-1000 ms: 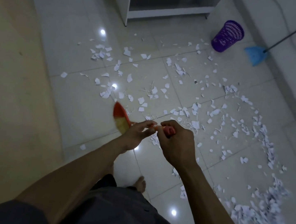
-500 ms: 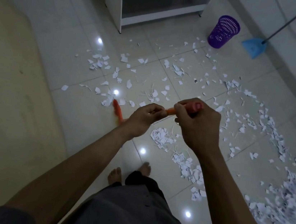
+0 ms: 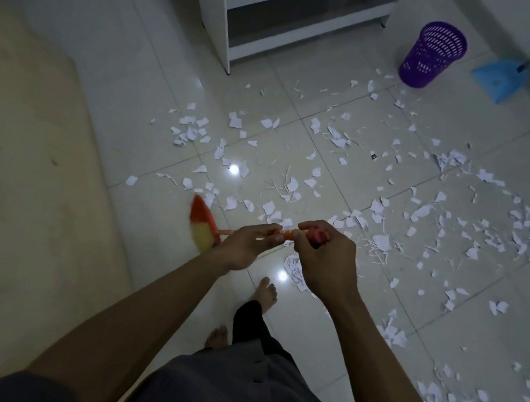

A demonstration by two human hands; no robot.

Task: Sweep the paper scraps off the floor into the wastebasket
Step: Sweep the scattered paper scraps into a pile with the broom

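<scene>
Broom [image 3: 201, 226] — crosswise, head leftward

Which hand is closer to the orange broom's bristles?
Left. The left hand grips the handle just right of the bristles; the right hand holds the handle's top end, farther away.

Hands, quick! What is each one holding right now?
Left hand: holds the orange broom handle.
Right hand: grips the same handle's top end.
</scene>
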